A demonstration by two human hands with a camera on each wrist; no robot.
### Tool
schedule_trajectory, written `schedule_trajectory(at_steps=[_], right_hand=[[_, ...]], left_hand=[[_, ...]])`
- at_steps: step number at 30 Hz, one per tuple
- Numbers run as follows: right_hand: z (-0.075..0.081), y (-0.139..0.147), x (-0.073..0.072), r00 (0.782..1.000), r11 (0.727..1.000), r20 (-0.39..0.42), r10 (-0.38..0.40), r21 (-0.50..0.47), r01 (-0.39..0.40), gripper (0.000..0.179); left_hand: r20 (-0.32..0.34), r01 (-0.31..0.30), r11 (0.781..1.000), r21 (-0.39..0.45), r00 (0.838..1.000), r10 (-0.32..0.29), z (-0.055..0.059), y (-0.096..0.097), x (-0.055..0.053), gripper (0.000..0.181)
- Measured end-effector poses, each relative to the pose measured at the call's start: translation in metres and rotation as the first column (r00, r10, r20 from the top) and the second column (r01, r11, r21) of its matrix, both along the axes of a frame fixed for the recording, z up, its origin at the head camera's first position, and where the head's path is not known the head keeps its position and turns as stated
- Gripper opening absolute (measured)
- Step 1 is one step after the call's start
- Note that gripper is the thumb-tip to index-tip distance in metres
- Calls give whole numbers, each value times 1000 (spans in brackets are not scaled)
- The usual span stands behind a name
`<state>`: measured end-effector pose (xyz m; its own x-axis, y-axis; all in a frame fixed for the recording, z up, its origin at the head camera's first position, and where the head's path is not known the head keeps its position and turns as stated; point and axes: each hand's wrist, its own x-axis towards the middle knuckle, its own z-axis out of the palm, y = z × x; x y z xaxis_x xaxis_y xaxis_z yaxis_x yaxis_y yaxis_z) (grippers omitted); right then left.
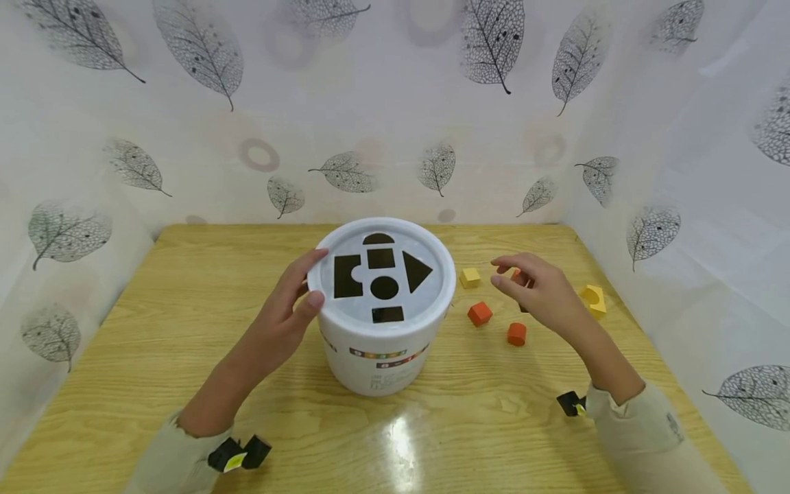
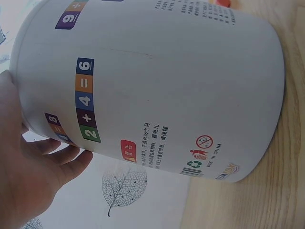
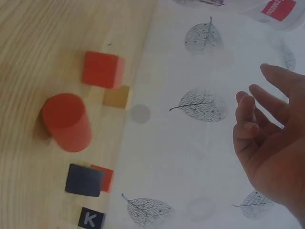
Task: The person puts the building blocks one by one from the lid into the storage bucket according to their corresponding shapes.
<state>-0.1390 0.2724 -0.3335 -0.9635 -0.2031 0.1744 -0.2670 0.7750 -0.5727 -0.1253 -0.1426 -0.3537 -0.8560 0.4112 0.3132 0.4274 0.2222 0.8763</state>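
Observation:
A white bucket (image 1: 376, 363) stands upright on the table, its lid (image 1: 370, 315) cut with several shaped holes. At its left side my left hand (image 1: 284, 302) grips the rim, with the thumb on the front edge; the left wrist view shows fingers (image 2: 71, 160) curved along the wall. My right hand (image 1: 543, 288) hovers over small blocks to the right, fingers loosely bent and holding nothing. Near it lie a red cube (image 1: 479, 313), a red cylinder (image 1: 516, 334) and a yellow block (image 1: 470, 278). A dark block (image 3: 84, 180) partly covers another red piece (image 3: 107, 177) in the right wrist view.
A yellow block with a round notch (image 1: 594, 300) lies near the table's right edge, beyond the right hand. One dark block marked K (image 3: 92, 218) shows low in the right wrist view. Leaf-print cloth (image 1: 382, 123) encloses the wooden table (image 1: 204, 288) at the back and sides.

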Motion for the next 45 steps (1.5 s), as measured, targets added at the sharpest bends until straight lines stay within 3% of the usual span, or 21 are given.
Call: schedule_trajectory(at_steps=[6,12,18,25,37,45], right_hand=[[-25,22,-12,991,995,82,101,11,-102,36],[-46,36,-23,967,984,184,176,-9,-178,42],[-65,40,-32,944,975,253,210,16,-221,47],[-83,39,-38,933,970,287,215,47,-238,47],[-86,35,-34,929,978,320,187,33,-208,42],[-80,30,-29,959,984,227,169,24,-179,41]], left_hand=[[1,-3,1000,0,1000,3,0,0,0,56],[-3,5,1000,16,1000,-5,1,0,0,56],[-8,2,1000,0,1000,-2,0,0,0,56],[-9,-6,1000,-11,1000,6,0,0,0,56],[-2,-2,1000,0,1000,2,-1,0,0,55],[-6,1,1000,2,1000,-1,0,0,1,56]])
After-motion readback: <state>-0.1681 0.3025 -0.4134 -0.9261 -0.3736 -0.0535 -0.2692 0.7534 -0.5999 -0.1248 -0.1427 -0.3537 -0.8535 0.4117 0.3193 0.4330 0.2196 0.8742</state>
